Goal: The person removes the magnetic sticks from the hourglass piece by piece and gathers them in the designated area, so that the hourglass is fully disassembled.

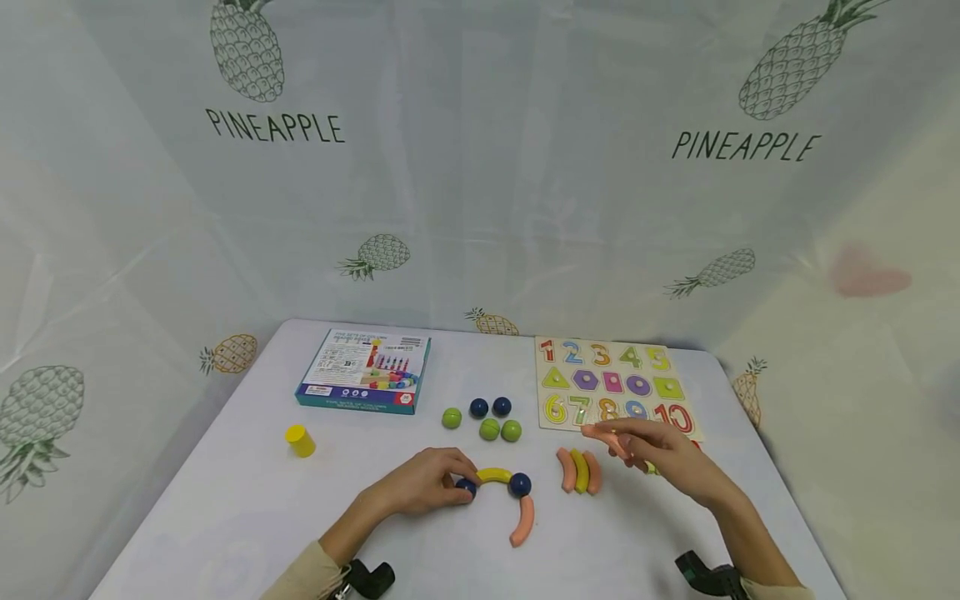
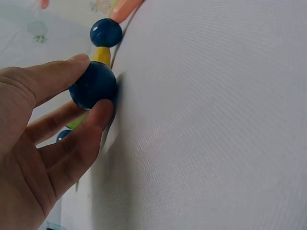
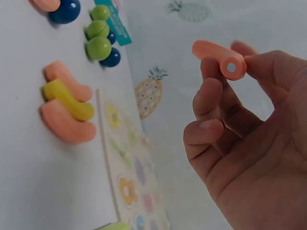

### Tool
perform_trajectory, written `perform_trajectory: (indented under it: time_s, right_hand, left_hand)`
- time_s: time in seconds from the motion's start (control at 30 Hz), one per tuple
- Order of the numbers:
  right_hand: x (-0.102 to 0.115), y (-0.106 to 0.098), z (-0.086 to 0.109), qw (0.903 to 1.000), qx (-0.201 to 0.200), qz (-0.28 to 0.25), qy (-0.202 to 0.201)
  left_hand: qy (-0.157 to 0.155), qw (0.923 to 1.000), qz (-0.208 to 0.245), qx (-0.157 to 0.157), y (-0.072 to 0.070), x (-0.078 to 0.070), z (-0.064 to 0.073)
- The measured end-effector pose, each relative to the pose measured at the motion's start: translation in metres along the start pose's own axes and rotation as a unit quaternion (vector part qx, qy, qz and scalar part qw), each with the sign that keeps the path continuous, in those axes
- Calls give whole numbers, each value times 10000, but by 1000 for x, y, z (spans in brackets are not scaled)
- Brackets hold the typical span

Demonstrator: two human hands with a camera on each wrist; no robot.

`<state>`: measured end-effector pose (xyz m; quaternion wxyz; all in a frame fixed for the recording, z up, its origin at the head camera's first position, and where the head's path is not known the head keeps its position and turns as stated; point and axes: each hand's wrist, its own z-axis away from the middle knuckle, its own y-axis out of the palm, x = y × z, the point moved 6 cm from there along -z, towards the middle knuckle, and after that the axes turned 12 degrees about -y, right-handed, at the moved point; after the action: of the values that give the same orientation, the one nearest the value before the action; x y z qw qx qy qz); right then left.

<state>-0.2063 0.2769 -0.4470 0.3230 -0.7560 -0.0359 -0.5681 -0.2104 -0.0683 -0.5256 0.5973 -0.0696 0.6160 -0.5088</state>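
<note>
Between thumb and fingers, my left hand [image 1: 427, 483] pinches a dark blue ball [image 2: 95, 87] low over the white table. A yellow curved piece [image 1: 494, 475] runs from that ball to a second blue ball [image 1: 520, 484], and an orange curved piece [image 1: 522, 522] joins on below it. Over on the right, my right hand [image 1: 667, 454] holds another orange curved piece [image 3: 216, 53] above the table, its silvery round end [image 3: 231, 67] facing the wrist camera. Beneath and left of this hand lie two orange pieces [image 3: 67, 125] with a yellow piece [image 3: 67, 98] between them.
Several green balls [image 1: 489, 429] and two blue balls [image 1: 501, 407] lie mid-table. Behind them to the left sits a flat printed box [image 1: 363, 371], with a yellow cylinder [image 1: 300, 441] nearer. A number puzzle board [image 1: 611, 379] lies at the back right, partly under my right hand.
</note>
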Motion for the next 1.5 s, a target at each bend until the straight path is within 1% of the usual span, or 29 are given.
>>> perform_trajectory:
  time_s: [0.07,0.13,0.23,0.47,0.67,0.8,0.97,1.1,1.27,1.5]
  right_hand:
    - [-6,1,3,9998,46,-155,83]
    - [-14,3,5,9997,45,-175,177]
    - [-26,7,6,9993,-26,48,356]
    - [-50,14,8,9930,-145,938,710]
    - [-61,20,10,9877,-50,1233,955]
    - [-64,25,9,9827,-45,1398,1211]
    - [-64,28,7,9732,-284,1624,1605]
    - [-63,32,5,9637,-439,1830,1896]
    - [-64,34,3,9565,-574,2032,2013]
    - [-68,38,4,9529,-638,2079,2115]
  left_hand:
    - [-2,10000,1,-7,0,0,0]
    - [1,10000,-6,-21,0,0,0]
    - [6,10000,-22,-42,0,0,1]
    - [21,10000,49,-26,0,1,1]
    - [68,10000,43,-34,-1,2,1]
    - [83,9999,6,-57,-2,1,1]
    - [111,9999,0,-48,-3,0,2]
    - [95,9999,-1,-38,-3,0,3]
    - [103,9999,29,-25,-2,0,3]
    - [111,9999,32,-27,-2,0,3]
